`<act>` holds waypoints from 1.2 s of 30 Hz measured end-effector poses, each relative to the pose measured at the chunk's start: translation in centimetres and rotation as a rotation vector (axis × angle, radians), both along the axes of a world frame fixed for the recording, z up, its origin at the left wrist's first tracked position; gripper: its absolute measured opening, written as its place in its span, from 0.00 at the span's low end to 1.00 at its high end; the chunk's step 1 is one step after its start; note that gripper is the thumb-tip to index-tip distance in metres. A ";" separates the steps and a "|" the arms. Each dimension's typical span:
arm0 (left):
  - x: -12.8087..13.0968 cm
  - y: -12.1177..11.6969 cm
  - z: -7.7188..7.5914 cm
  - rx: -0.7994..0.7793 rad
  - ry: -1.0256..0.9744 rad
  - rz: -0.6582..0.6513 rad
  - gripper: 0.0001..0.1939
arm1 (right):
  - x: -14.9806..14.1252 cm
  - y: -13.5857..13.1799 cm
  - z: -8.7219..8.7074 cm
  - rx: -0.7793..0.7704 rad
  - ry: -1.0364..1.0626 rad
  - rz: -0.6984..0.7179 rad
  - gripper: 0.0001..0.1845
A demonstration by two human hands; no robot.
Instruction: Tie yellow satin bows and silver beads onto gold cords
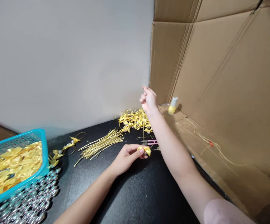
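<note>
My left hand (pixel 131 155) pinches a yellow satin bow (pixel 147 151) between thumb and fingers, low over the black table. From the bow a taut thin yellow thread (pixel 143 133) runs straight up towards my right hand (pixel 149 98), which is raised high with its fingers closed. A tiny bright tip shows above those fingers, too small to name. Behind the thread lies a heap of finished bows (pixel 135 119) with silver beads. Pink-handled thread snips (pixel 151 142) lie partly behind my right forearm.
A bundle of gold ties (pixel 102 143) lies left of centre. At the left, a blue basket (pixel 45 149) holds yellow bows, with silver beads (pixel 34 199) before it. A polish bottle (pixel 172 105) and loose threads (pixel 215 147) rest on the cardboard at right.
</note>
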State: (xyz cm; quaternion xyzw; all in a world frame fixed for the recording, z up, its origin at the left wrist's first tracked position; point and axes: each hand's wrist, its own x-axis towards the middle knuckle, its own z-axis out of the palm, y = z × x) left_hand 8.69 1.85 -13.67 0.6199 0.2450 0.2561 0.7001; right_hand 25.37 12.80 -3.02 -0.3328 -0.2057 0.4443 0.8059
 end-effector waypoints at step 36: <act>0.4 -1.3 1.2 0.021 0.054 -0.006 0.12 | 0.7 1.1 -1.6 -0.066 -0.037 0.011 0.08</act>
